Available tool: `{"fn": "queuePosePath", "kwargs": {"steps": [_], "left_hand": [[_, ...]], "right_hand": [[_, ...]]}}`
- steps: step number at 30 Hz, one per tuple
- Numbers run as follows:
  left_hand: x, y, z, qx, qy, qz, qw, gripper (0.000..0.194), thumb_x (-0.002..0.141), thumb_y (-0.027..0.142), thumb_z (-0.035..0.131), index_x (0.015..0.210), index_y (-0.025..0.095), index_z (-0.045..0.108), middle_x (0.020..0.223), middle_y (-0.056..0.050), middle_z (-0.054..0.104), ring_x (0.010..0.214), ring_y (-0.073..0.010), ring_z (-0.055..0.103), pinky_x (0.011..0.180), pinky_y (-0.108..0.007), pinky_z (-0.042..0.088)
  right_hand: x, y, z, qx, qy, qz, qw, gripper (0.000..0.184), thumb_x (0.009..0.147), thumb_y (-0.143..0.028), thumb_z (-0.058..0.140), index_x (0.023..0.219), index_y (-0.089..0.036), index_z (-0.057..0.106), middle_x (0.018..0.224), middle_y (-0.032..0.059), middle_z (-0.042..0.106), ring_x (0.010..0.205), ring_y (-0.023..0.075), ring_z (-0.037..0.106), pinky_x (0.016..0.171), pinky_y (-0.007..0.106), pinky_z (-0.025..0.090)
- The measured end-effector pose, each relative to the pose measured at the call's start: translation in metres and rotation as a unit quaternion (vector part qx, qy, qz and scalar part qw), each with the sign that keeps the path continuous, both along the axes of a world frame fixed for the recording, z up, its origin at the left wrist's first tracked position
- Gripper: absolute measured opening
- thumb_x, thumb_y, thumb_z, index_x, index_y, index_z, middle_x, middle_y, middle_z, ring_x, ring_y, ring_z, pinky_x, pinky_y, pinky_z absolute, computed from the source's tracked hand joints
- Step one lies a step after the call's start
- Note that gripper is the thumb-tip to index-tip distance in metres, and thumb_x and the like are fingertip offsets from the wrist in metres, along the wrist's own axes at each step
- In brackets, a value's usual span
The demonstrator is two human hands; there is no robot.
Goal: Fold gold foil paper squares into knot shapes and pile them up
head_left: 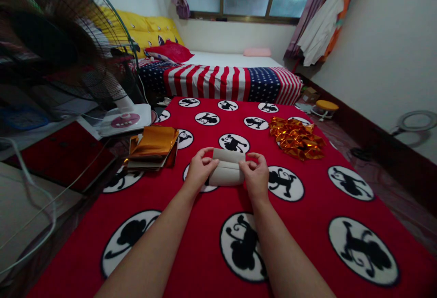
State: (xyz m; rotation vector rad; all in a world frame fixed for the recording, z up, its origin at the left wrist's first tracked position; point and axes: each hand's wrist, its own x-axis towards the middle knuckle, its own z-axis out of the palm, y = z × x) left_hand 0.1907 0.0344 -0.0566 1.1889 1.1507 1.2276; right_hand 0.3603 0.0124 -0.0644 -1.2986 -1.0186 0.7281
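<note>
Between my two hands is a sheet of paper (227,177), its pale grey side showing, with a fold running across it. My left hand (201,168) pinches its left edge between thumb and fingers. The right edge is pinched the same way by my right hand (255,172). To the left lies a stack of gold foil paper sheets (155,141), slightly uneven at the edges. A heap of folded shiny gold foil pieces (297,138) sits to the right, beyond my right hand.
A red cloth (191,243) with monkey circles covers the surface under my hands. A standing fan (123,111) is close on the left. Beyond the cloth is a bed with a striped, starred cover (208,81). A yellow-topped stool (327,105) stands at right.
</note>
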Motion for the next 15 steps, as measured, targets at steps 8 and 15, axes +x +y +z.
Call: {"fn": "queuePosePath", "kwargs": {"steps": [8, 15], "left_hand": [[0.000, -0.002, 0.005, -0.022, -0.042, -0.031, 0.998, 0.016, 0.062, 0.027, 0.070, 0.070, 0.017, 0.060, 0.058, 0.003, 0.060, 0.051, -0.0093, 0.053, 0.048, -0.017, 0.036], [-0.002, -0.006, 0.011, -0.076, -0.059, -0.076, 0.992, 0.027, 0.062, 0.027, 0.071, 0.084, 0.014, 0.077, 0.082, -0.007, 0.074, 0.067, -0.0155, 0.062, 0.061, -0.023, 0.046]], "right_hand": [[0.003, 0.003, 0.003, 0.000, 0.057, -0.003, 0.998, 0.018, 0.066, -0.031, 0.070, 0.072, -0.021, 0.057, 0.064, -0.0037, 0.058, 0.059, 0.0137, 0.051, 0.058, 0.025, 0.040], [0.003, 0.002, 0.006, -0.013, 0.103, 0.017, 0.994, 0.018, 0.065, -0.028, 0.071, 0.078, -0.019, 0.063, 0.070, -0.0014, 0.064, 0.065, 0.0146, 0.057, 0.062, 0.026, 0.042]]}}
